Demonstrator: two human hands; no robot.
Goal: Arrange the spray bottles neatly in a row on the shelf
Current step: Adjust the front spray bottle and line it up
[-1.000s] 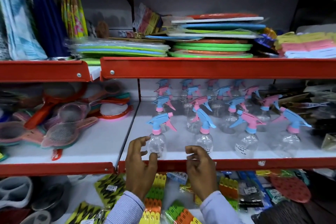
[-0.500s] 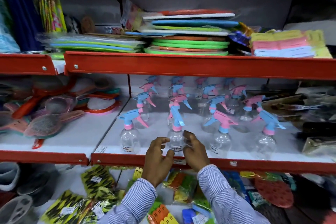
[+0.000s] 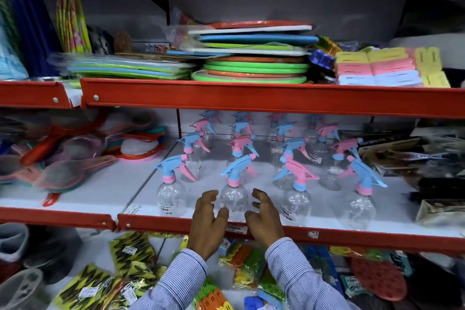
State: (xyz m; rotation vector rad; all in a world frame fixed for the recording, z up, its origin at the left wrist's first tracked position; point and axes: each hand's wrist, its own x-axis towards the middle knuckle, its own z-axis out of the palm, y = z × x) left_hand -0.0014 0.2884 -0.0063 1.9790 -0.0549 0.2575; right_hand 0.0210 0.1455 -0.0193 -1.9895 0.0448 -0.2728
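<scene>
Several clear spray bottles with blue and pink trigger heads stand on the white middle shelf (image 3: 392,216), in columns running back to the wall. The front row holds a left bottle (image 3: 171,196), a middle bottle (image 3: 234,197), a pink-headed bottle (image 3: 295,202) and a right bottle (image 3: 361,205). My left hand (image 3: 207,219) and my right hand (image 3: 264,218) flank the middle bottle at its base, fingers curled and apart, a small gap on each side. Neither hand grips it.
A red shelf lip (image 3: 352,238) runs below the bottles. Mesh strainers (image 3: 60,173) lie on the left shelf section. Stacked colourful boards and trays (image 3: 254,68) fill the upper shelf. Dark packaged goods (image 3: 432,158) crowd the right end; packets lie on the lower shelf.
Both hands were closed around the middle front bottle half a second ago; now they have let go and spread slightly apart. The bottle's head has turned to face left.
</scene>
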